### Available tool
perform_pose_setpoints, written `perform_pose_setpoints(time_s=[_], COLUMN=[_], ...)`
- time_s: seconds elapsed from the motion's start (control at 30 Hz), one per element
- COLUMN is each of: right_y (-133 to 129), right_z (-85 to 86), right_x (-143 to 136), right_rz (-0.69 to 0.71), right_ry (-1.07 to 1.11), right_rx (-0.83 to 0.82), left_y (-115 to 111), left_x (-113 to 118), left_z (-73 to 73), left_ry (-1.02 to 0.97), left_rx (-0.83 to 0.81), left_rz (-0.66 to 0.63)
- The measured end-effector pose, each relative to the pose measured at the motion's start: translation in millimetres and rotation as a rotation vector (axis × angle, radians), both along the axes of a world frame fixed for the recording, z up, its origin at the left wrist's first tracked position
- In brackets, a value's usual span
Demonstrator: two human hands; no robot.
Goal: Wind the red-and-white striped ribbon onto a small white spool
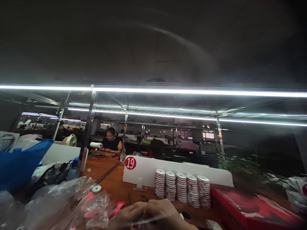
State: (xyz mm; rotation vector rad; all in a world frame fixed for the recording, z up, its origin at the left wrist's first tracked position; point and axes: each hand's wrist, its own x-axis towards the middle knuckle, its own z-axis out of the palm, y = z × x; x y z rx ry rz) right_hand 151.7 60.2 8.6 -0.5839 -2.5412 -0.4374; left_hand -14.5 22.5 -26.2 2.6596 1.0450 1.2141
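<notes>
Our two hands meet at the near edge of the bench, pinching something thin.

Our left hand [130, 214] and right hand [163, 213] press together, fingers narrow on what looks like a fine wire [144, 220], too blurred to name. Pink clips [117, 208] in plastic bags [94, 207] lie just left; stacks of reels [182, 187] stand behind, against the white divider [148, 172], within reach.

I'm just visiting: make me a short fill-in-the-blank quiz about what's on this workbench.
1. The red sticker on the white divider reads ____.
2. The white spools stand in ____ stacks.
3. The left hand and right hand are ____ each other at the bottom edge.
4. The bin at far left is coloured ____.

Missing words: 19; five; touching; blue
</notes>
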Motion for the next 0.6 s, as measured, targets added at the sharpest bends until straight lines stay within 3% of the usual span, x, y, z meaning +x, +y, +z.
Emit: perform_pose_setpoints(time_s=[0.23,0.6], right_y=[4.6,14.1], right_z=[-10.8,-19.5], right_x=[-0.3,0.5], right_rz=[-0.030,0.068], right_ry=[0.077,0.121], right_rx=[-0.043,-0.002], left_y=[12.0,0.7], left_x=[-0.1,7.4], left_z=[-11.4,0.7], left_ry=[-0.031,-0.062], left_rx=[0.017,-0.017], left_rz=[0.005,-0.016])
